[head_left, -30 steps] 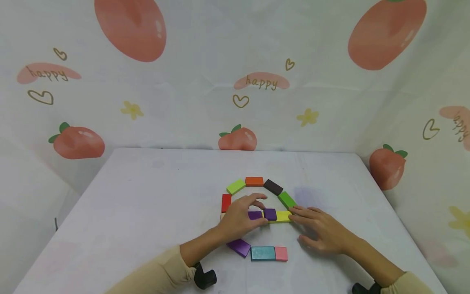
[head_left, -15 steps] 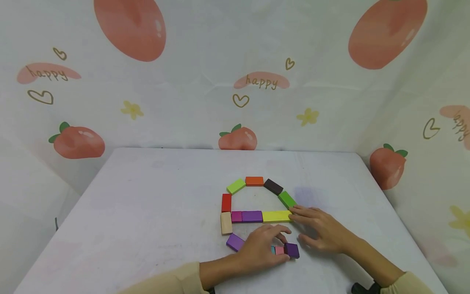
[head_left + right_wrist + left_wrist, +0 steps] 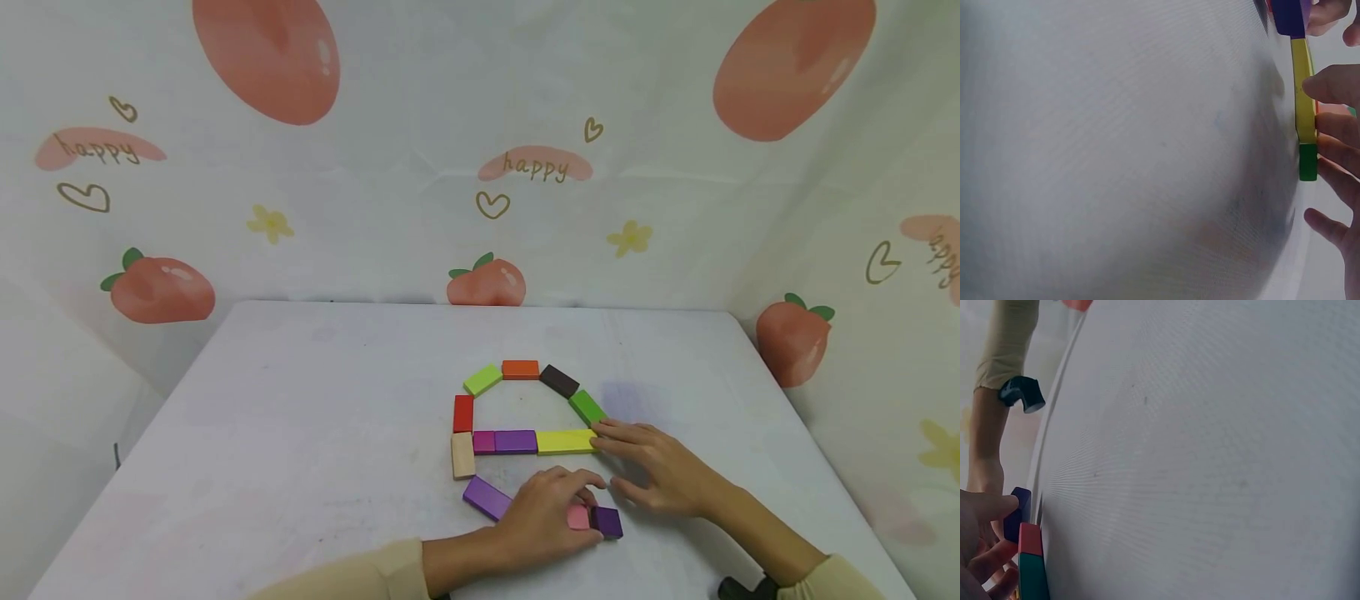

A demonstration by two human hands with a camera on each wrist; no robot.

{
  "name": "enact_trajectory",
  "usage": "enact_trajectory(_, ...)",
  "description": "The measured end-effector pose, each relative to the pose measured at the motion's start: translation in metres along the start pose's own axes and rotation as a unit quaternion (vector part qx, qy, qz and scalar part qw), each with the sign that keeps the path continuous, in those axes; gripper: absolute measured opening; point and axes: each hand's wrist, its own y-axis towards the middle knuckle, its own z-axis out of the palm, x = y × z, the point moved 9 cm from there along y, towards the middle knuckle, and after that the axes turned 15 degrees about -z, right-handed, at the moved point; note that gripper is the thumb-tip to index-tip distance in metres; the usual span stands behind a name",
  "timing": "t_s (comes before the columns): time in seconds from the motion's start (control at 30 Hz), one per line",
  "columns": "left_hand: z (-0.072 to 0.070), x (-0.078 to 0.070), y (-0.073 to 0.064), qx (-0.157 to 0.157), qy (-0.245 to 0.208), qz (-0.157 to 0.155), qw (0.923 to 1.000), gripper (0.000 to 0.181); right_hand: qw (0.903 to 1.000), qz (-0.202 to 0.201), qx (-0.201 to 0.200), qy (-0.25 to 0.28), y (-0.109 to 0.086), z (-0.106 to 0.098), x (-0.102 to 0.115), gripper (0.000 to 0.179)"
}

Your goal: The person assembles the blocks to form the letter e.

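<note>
With thumb and fingers my left hand pinches a dark purple block at the right end of the lower row. A pink block is right beside it. The teal block left of the pink one shows in the left wrist view, while my hand hides it in the head view. My right hand lies with fingers extended, fingertips at the right end of a yellow block and the lower end of a green block. The dark purple block appears tilted in the head view.
A magenta block and a purple block continue the middle row leftwards. Red, lime, orange and dark brown blocks arch above. A beige block and a violet block lead down the left side.
My left hand has carried the dark purple block from over the yellow block down to the lower row, then slightly right beside the pink block. The right hand stays in place.
</note>
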Motion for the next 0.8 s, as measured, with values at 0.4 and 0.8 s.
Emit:
enact_trajectory(0.4,0.005,0.001,0.001,-0.006,0.021,0.001,0.9998,0.048,1.0,0.006,0.001,-0.001,0.0,0.001,-0.002,0.052)
enact_trajectory(0.8,0.011,0.002,0.005,0.021,0.046,0.001,0.9987,0.053,1.0,0.008,-0.002,0.003,0.0,0.001,-0.003,0.052)
